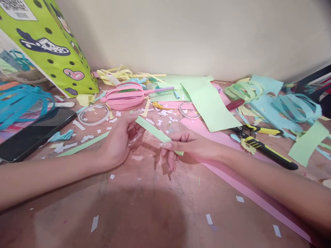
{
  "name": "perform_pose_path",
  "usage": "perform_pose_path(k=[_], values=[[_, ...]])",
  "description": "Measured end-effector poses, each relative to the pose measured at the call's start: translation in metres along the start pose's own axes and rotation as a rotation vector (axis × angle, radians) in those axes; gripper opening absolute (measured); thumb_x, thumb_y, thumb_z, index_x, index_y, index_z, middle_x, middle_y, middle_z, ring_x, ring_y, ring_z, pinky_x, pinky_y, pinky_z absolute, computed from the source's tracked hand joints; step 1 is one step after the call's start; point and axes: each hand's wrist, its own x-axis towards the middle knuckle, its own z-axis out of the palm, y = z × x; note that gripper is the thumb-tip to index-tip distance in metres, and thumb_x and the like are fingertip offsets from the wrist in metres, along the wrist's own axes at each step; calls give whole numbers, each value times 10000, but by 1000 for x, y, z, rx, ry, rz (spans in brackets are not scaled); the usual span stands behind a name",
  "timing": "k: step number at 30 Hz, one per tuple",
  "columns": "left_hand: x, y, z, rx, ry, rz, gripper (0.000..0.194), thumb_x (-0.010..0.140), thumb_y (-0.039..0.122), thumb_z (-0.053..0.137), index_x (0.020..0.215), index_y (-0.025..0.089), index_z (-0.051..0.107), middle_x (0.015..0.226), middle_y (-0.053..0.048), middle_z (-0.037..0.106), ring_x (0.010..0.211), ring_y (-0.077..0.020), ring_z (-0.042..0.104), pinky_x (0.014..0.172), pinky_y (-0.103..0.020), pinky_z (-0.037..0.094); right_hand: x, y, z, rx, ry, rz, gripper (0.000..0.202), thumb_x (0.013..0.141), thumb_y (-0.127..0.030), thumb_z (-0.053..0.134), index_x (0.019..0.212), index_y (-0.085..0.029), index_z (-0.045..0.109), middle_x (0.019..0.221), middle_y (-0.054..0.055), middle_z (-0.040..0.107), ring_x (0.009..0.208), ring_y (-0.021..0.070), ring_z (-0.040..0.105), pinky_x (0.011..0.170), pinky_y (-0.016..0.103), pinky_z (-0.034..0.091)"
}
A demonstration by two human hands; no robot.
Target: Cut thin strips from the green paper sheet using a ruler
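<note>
Between my hands a light green paper strip (152,129) slants down to the right above the brown tabletop. My right hand (184,144) pinches its lower end, thumb on top and fingers curled beneath. At the upper end my left hand (120,143) has its fingers bent in around the strip's tip, partly hidden behind it. A thin pale line, too fine to identify, runs below the strip between the two hands. Another green paper strip (85,144) lies behind my left wrist. Pink paper (232,168) lies under my right forearm.
Left are a black phone (38,132) and a green patterned bag (51,51). A pink paper lantern (125,96), tape rolls (93,114) and green sheets (209,103) lie behind. Yellow-black pliers (266,148) lie right, near blue paper loops (297,107). White scraps are scattered about.
</note>
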Motion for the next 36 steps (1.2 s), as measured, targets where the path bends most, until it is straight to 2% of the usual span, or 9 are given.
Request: perform_pose_path(k=[4, 10, 17, 21, 25, 31, 36], values=[[0, -1, -1, -10, -6, -2, 276, 848, 276, 570, 638, 205, 405, 554, 52, 324, 483, -79, 258, 402, -198, 206, 1, 2, -2, 12, -1, -2, 344, 913, -459, 833, 926, -122, 764, 713, 45, 793, 654, 140, 754, 652, 255, 579], [-3, -1, -4, 2, -43, -1, 370, 903, 333, 576, 615, 203, 383, 545, 51, 295, 489, -82, 287, 415, -192, 249, 0, 8, -4, -108, -63, -95, 311, 1021, -427, 712, 931, -132, 753, 709, 34, 792, 583, 97, 717, 610, 212, 499], [-2, 2, -2, -28, 2, -20, 381, 887, 280, 576, 594, 208, 343, 521, 53, 304, 456, -74, 298, 393, -171, 269, -1, 7, -2, -105, -80, -102, 269, 1053, -376, 671, 958, -132, 730, 721, 23, 784, 606, 95, 726, 621, 202, 525], [4, 3, 1, -57, 73, -30, 404, 852, 281, 572, 557, 218, 303, 478, 52, 313, 417, -75, 254, 351, -181, 217, 1, 7, -4, -17, -82, -83, 280, 1012, -419, 723, 975, -142, 713, 804, 26, 800, 623, 105, 747, 591, 207, 562], [9, 6, 2, -94, 108, -29, 402, 833, 252, 543, 513, 218, 302, 440, 50, 312, 391, -75, 248, 335, -173, 212, 3, 6, -5, 63, -100, -62, 316, 978, -444, 761, 951, -134, 704, 764, 23, 796, 619, 115, 761, 602, 211, 587], [8, 14, 5, -162, 137, -28, 450, 911, 146, 422, 470, 206, 356, 392, 36, 352, 359, -73, 308, 351, -162, 273, 2, 6, -8, 89, -128, -66, 260, 997, -379, 752, 974, -121, 727, 830, 54, 826, 691, 143, 810, 645, 206, 597], [4, 25, 9, -188, 142, -69, 540, 954, 110, 338, 424, 205, 379, 360, 24, 330, 334, -74, 255, 335, -180, 249, -1, 6, -8, 72, -102, -41, 186, 1009, -286, 737, 1088, -122, 776, 962, 82, 849, 751, 178, 834, 687, 250, 633]])
